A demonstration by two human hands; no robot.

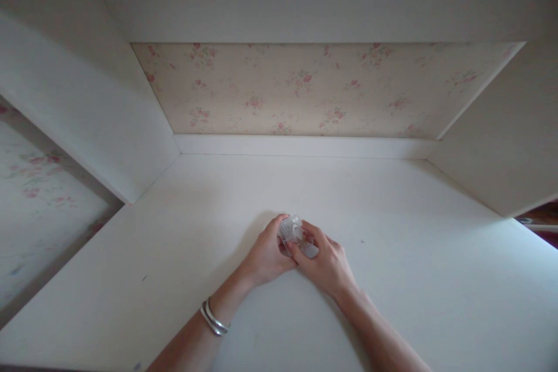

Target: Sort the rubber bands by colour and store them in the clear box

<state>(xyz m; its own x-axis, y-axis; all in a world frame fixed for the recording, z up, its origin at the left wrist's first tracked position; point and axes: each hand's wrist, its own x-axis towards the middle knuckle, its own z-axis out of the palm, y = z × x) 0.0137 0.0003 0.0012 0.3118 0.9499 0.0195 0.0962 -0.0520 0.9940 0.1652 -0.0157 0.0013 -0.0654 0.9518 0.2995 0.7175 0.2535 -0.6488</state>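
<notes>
A small clear plastic box (293, 226) with whitish markings is held just over the white desk top, in the middle of the view. My left hand (269, 253) is closed around its left side, thumb along the upper edge. From the right, my right hand (325, 256) grips it too, with the thumb against its near side and the fingers bent behind. Under those fingers shows a flat whitish piece (310, 250); whether it belongs to the box, I cannot tell. The fingers partly hide what is inside.
The white desk top (405, 290) spreads around both hands. White side panels (87, 93) rise at left and right, with a shelf (305, 11) overhead. Floral wallpaper (279, 90) covers the back. Two silver bangles (213, 318) circle my left wrist.
</notes>
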